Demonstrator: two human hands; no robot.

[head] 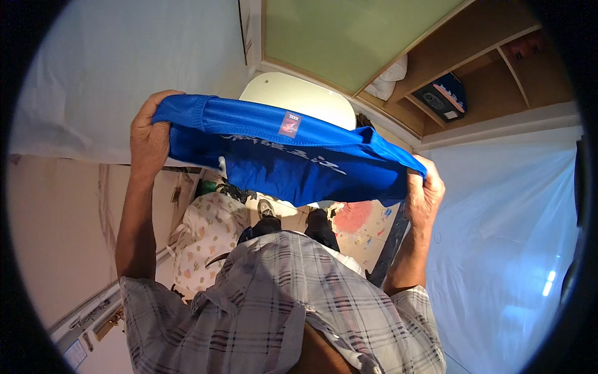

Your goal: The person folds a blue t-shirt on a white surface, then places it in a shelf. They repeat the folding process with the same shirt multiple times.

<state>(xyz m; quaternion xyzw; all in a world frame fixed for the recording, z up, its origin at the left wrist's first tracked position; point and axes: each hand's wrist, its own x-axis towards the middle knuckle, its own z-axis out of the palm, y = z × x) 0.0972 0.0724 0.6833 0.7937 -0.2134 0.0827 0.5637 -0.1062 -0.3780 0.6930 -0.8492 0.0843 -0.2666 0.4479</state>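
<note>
A blue T-shirt (289, 173) is stretched out in the air between both hands, in front of my body. My left hand (152, 131) pinches it at the left end, thumb in front and fingers behind the cloth. At the opposite end my right hand (425, 187) grips the fabric in the same way. Along the top edge a small red tag (290, 124) bears writing, and pale printed characters show on the cloth below it. The lower part of the garment sags in folds. Behind it a white rounded board or tabletop (299, 91) is partly hidden.
A cloth bag with a cactus print (210, 238) stands by my left leg. At the upper right, wooden shelves (486, 70) hold a dark box (441, 98) and a white bundle (392, 79). Plastic sheeting (504, 224) hangs at right. A red mat (353, 216) lies on the floor.
</note>
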